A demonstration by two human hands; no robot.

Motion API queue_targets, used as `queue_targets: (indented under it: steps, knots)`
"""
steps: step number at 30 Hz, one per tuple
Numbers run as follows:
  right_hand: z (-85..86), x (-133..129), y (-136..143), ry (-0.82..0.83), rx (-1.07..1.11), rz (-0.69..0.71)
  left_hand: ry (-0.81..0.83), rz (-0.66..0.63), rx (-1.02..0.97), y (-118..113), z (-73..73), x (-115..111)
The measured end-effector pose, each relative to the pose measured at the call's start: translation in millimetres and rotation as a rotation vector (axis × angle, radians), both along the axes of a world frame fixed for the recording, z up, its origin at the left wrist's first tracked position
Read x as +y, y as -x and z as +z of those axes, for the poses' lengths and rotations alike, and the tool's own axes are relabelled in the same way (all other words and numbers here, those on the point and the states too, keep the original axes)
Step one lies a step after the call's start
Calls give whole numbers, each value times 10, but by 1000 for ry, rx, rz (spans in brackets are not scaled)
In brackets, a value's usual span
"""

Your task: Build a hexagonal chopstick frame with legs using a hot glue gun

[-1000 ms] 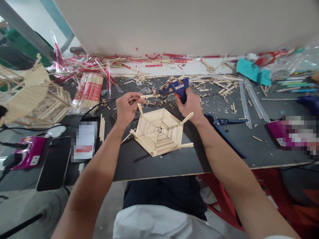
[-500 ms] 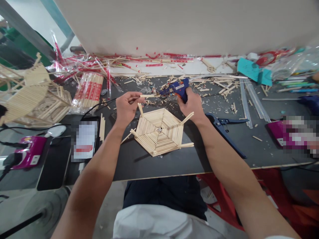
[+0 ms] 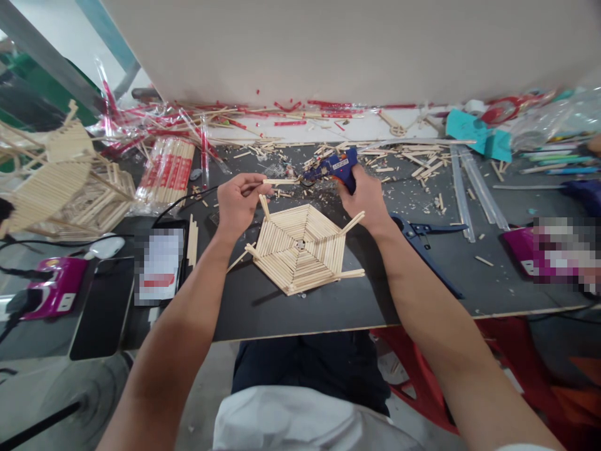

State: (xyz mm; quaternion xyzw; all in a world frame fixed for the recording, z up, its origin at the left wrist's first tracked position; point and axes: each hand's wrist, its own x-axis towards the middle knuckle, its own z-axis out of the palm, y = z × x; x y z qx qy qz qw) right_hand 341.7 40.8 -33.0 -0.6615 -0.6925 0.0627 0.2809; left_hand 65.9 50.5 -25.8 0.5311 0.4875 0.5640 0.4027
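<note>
Between the fingertips of my left hand [image 3: 240,199] is a short wooden stick [image 3: 282,181], held level and pointing right. My right hand [image 3: 362,195] is wrapped round the handle of a blue hot glue gun [image 3: 339,166], whose nozzle points left at the far end of the stick. Whether nozzle and stick touch is too small to tell. Below and between my hands, a hexagonal panel of wooden sticks [image 3: 319,250] lies on the dark table, with short stick posts jutting from several corners and a small hole at its centre.
Blue cutters [image 3: 429,254] and clear glue sticks [image 3: 475,188] lie to the right. On the left are two phones [image 3: 162,263] [image 3: 102,307], a purple power strip [image 3: 56,285], wrapped stick bundles [image 3: 166,164] and a larger stick model [image 3: 61,175]. Wood scraps cover the table's back.
My right hand and the glue gun have shifted very slightly to the right. My left hand, the stick and the hexagonal panel stay almost where they were.
</note>
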Motion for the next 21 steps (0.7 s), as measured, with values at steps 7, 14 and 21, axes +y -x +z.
queue_targets:
  steps: [7,14,21]
  knots:
    - [27,-4,-65,46,-31,-55,17,1,-2,-4,-2,1]
    - [8,24,-218,73,-105,-111,23,-21,-33,-3,-15,14]
    - [363,26,-141,-15,5,13,38,-25,-58,24,-49,52]
